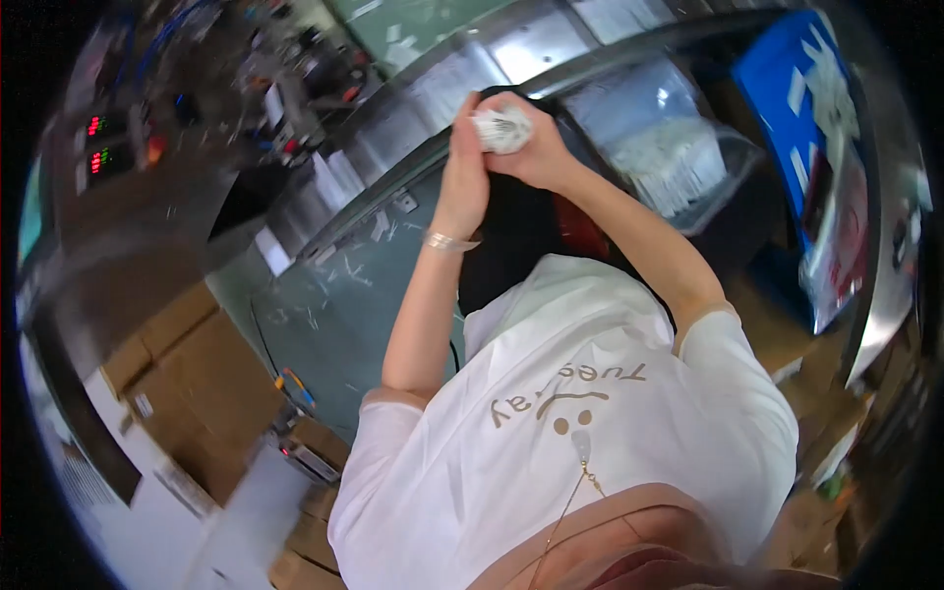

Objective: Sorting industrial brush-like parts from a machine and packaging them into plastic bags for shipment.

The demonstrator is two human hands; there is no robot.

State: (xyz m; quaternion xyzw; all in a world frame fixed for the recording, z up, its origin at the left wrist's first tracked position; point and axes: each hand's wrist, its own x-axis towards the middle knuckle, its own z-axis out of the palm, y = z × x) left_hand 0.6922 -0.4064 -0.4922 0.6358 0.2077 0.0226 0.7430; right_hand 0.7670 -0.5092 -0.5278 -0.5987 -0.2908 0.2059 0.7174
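Note:
Between both hands, above my lap, sits a bundle of thin white strips (503, 130), its ends pointing up at me. My left hand (466, 155) presses against the bundle's left side with fingers closed. From the right, my right hand (539, 147) wraps round the same bundle. Just right of my hands lies a clear plastic bag (678, 157) holding many similar white strips. What exactly the strips are I cannot make out.
A metal rail (413, 108) runs along the bench ahead. Machinery (305, 69) with red-lit displays (96, 143) stands at the far left. Blue bin (782, 118) at right carries more white pieces. Cardboard boxes (197, 383) stand lower left. White scraps litter the green floor (344, 295).

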